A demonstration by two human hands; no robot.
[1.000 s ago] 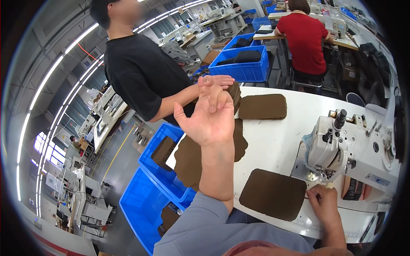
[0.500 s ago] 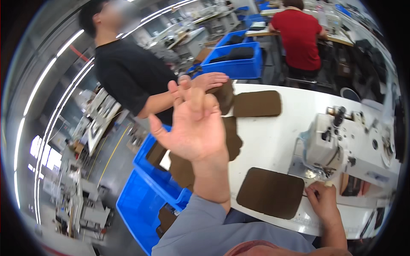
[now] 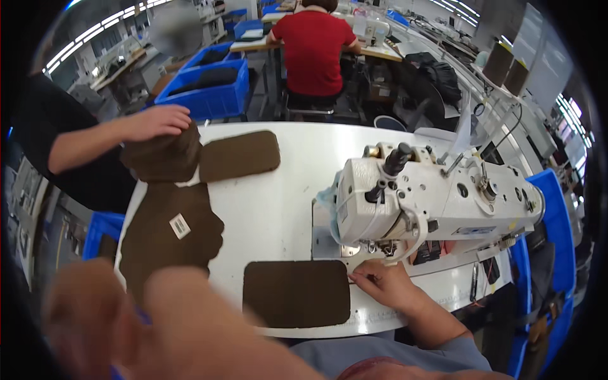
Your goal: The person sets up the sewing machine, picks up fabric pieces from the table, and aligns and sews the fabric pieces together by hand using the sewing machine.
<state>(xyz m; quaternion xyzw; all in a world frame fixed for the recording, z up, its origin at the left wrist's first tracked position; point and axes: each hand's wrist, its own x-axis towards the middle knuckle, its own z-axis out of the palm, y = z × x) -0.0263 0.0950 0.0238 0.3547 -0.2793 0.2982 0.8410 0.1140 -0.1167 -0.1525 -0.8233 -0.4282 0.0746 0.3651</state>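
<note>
Blue bin (image 3: 218,101) near red-shirted person (image 3: 313,54)

Bright, even light is cast from above, with tube lights (image 3: 92,35) seen far left. The white desk (image 3: 278,209) is rendered pale, while the brown panel (image 3: 296,294) is left dark. Near left, the left hand (image 3: 180,310) is heavily blurred. Straight edges are bent toward the blackened rim.
</note>
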